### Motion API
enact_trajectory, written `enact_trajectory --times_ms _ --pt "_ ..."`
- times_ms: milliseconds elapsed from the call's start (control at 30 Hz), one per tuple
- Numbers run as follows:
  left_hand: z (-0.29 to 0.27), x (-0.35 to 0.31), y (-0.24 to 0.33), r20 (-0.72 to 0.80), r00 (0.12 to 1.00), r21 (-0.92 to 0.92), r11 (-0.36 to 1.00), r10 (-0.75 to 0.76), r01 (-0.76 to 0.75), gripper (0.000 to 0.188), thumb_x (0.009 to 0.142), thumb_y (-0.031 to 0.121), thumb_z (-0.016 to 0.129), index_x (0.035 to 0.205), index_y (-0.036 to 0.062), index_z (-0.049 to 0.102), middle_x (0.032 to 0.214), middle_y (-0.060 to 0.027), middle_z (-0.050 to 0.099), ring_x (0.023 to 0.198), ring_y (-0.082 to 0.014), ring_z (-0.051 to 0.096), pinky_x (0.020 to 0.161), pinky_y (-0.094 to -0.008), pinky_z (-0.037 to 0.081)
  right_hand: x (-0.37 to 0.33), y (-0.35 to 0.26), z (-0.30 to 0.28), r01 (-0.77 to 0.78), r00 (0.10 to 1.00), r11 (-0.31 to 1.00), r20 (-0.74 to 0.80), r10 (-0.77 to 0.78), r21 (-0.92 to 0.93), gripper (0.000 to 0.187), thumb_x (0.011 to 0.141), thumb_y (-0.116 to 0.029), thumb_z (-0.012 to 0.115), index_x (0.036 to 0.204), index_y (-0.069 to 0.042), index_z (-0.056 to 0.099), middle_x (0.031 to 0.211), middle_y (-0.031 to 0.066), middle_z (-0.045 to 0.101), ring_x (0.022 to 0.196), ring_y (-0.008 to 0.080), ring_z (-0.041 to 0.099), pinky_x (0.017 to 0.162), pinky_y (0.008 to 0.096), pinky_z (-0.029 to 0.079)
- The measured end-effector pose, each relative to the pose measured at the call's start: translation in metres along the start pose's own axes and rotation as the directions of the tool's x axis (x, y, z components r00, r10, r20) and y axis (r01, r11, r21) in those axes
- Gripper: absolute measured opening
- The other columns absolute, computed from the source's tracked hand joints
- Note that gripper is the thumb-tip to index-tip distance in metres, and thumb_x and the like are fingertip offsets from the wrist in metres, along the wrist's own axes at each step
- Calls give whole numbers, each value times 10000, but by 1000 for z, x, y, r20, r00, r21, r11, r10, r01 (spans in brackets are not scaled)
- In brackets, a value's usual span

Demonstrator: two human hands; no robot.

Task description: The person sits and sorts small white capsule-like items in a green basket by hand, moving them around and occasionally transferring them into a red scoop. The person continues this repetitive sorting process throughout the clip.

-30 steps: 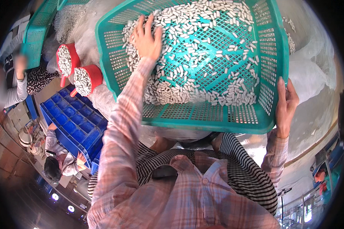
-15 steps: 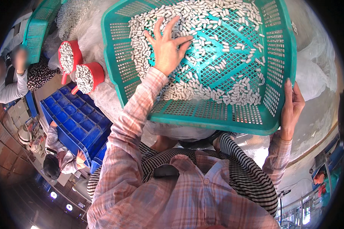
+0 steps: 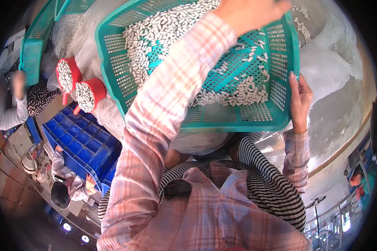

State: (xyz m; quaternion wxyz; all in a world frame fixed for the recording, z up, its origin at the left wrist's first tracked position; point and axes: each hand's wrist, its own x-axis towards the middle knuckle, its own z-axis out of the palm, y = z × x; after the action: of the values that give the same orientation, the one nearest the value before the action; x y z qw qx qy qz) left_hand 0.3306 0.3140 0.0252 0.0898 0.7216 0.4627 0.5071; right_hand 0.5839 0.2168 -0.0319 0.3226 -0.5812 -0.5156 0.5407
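Observation:
A green mesh plastic basket tilts in front of me. Small white capsule-shaped pieces lie thickly along its far and left parts, with a smaller band near the front wall. My right hand grips the basket's right rim, its thumb up along the edge. Stretched across the basket is my left arm, and my left hand is over the far right corner. Its fingers are blurred and partly cut off by the top edge, so its hold is hidden.
Two red scoops full of white pieces stand on plastic sheeting at the left. Nearby is a blue compartment tray, with a co-worker's hand on it. More green baskets stand far left. Loose pieces lie beyond my basket's right side.
My left hand has lifted off the pieces and swung right to the far right corner. The basket has shifted left and away in the view, my right hand still on its rim.

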Motion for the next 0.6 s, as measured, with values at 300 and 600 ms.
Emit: enact_trajectory --times_ms 300,600 --pt "25 -167 -20 457 848 461 887 -268 32 511 861 302 621 1338 161 505 1374 -132 487 1310 -330 394 1060 -511 320 0 -2 1 2 1000 998 21 -3 57 231 954 -190 595 1034 21 642 681 -73 561 569 -26 404 487 162 283" --pt "-57 -237 17 729 630 306 951 -267 49 589 830 175 620 1391 215 448 1493 -36 355 1393 -283 298 1117 -572 184 -2 6 -5 -53 998 995 22 52 79 209 963 -174 578 1034 17 623 703 -73 563 577 -29 396 494 168 270"
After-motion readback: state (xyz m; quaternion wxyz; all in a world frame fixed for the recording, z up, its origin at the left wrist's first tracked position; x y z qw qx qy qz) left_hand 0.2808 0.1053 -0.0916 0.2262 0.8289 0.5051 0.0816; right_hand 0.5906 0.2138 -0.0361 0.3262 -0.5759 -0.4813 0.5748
